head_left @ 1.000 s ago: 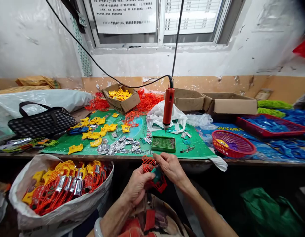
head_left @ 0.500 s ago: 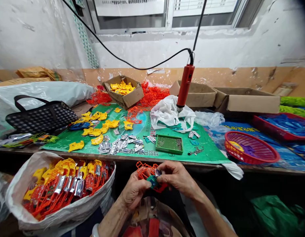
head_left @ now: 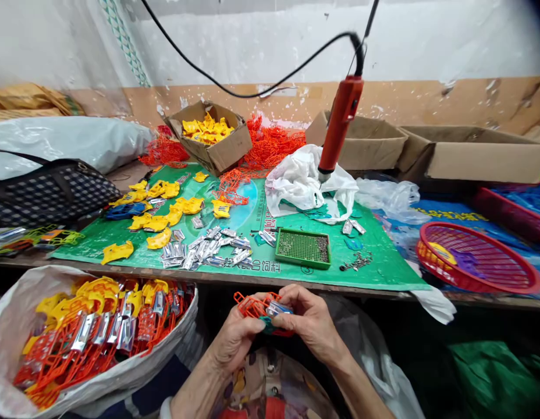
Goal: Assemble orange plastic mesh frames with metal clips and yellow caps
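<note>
My left hand [head_left: 233,340] is closed around an orange plastic lattice frame [head_left: 248,305], whose bars stick up past the fingers. A teal plastic piece [head_left: 267,325] shows by my left thumb. My right hand [head_left: 313,326] pinches a shiny silver metal clip [head_left: 279,308] against the teal piece and frame. Fingers cover most of where these parts meet. Both hands are just below the table's front edge. Beyond them on the green mat lie a pile of silver clips [head_left: 209,247], several yellow plastic parts [head_left: 159,238] and a green tray of small screws [head_left: 302,247].
A red electric screwdriver [head_left: 342,122] hangs on a cord above the mat. To the left is a white sack [head_left: 183,317] of orange, yellow and silver pieces. A red basket [head_left: 510,282] stands at right, with cardboard boxes [head_left: 483,163] and white plastic bags [head_left: 296,180] behind.
The silver clip now lies flatter and shows more of its length over the teal piece. My view has tilted down and moved closer to the table. Both hands keep their hold.
</note>
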A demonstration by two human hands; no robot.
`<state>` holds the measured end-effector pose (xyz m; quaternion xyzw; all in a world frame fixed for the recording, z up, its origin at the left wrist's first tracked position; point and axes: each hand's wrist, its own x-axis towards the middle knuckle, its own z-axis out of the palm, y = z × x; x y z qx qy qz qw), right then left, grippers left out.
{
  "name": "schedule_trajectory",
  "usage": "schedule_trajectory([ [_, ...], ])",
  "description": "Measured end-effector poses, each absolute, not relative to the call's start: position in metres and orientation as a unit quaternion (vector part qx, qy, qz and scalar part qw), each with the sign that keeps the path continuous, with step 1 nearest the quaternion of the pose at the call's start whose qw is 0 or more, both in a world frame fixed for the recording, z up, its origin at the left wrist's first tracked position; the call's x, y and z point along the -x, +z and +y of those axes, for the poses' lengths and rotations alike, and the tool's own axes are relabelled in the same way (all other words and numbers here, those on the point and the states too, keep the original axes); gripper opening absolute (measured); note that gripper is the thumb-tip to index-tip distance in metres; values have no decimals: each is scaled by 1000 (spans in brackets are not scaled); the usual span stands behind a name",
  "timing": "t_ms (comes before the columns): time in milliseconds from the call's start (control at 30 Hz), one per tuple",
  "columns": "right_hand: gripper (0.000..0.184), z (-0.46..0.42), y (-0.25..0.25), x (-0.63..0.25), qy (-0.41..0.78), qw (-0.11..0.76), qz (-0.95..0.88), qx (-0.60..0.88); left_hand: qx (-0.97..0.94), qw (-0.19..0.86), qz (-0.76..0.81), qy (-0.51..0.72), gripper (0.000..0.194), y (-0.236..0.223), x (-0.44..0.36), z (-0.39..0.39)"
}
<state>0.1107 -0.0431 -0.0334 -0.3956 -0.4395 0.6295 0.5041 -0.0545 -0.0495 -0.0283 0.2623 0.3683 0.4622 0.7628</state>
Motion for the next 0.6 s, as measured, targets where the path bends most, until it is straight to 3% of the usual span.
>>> schedule_trajectory([
  [100,29,-43,-31,-119,561,523,-497,407,-339,687,451,457,38,-19,56,-48],
  [233,20,-44,-23,-131,457,518,-601,402,-458,492,570,472,47,2,64,-50],
  [367,10,-49,-15,-131,383,492,-685,378,-537,527,516,410,42,20,66,-54],
  [500,6,-54,-14,-126,305,468,-750,354,-636,540,449,319,16,25,58,-49],
  [600,12,-56,-16,-127,232,466,-777,354,-646,549,448,283,23,20,55,-46],
])
